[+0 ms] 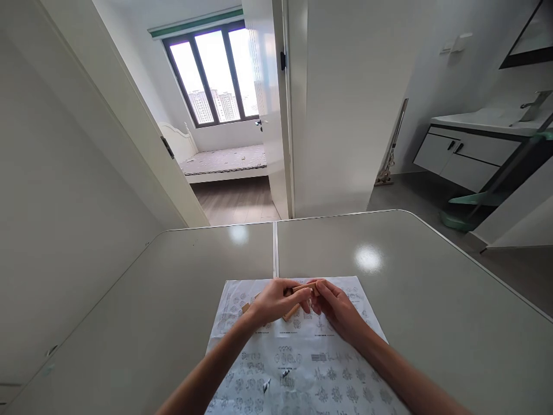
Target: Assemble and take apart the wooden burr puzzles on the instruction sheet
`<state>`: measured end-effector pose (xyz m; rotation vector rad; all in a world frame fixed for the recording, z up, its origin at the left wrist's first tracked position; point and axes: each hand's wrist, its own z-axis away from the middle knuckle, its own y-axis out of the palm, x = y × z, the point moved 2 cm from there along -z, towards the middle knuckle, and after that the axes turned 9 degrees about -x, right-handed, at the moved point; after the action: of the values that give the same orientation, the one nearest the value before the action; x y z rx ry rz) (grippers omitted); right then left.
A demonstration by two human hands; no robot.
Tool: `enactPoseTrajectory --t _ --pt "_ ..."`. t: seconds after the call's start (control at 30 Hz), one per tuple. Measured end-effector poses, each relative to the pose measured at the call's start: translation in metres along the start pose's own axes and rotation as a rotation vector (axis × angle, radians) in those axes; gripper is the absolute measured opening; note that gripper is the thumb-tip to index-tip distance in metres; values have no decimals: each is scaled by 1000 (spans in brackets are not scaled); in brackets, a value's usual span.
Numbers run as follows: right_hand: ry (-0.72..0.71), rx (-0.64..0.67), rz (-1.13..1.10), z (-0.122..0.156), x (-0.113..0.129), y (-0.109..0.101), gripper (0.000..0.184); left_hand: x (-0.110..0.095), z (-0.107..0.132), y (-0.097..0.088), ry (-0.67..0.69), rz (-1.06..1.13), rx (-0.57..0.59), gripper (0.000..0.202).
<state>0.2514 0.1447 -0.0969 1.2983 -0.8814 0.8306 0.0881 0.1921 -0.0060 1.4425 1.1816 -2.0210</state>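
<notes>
Both my hands meet above the upper part of a printed paper sheet [285, 346]. My left hand [276, 300] is closed, thumb and fingers around small light-brown wooden pieces [305, 287]. From the other side my right hand [337, 305] pinches the right end of the same pieces. Just under the hands, another wooden piece [291, 313] shows; I cannot tell whether it is joined to the held ones. A wooden bit [245, 308] peeks out left of my left wrist. Fingers hide much of the pieces, so their exact shape is unclear.
The sheet, with small torn spots near its lower middle, lies on a large pale glossy table [155, 323] with a centre seam. Beyond its far edge are an open door [268, 104], a bed [228, 160], a mop [391, 150] and a sink cabinet [469, 153].
</notes>
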Motion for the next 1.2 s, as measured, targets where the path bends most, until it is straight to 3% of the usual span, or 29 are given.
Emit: enactPoseTrajectory --t 0.2,0.37,0.6,0.87,1.07,1.2 --pt "137 -174 -310 -4 -3 -7 34 27 18 14 -303 328 4 59" --pt "216 -227 -480 -7 -10 -12 26 51 31 13 -392 571 -96 51" --pt "230 -188 -495 -8 -11 -12 23 61 29 3 -345 638 -220 44" --pt "248 -167 -503 -9 -12 -13 23 83 15 -25 -251 673 -478 36" --pt "252 -143 -483 -9 -13 -13 23 98 18 -54 -236 676 -585 38" --pt "257 -143 -483 -7 -11 -13 22 101 20 -57 -239 708 -563 37"
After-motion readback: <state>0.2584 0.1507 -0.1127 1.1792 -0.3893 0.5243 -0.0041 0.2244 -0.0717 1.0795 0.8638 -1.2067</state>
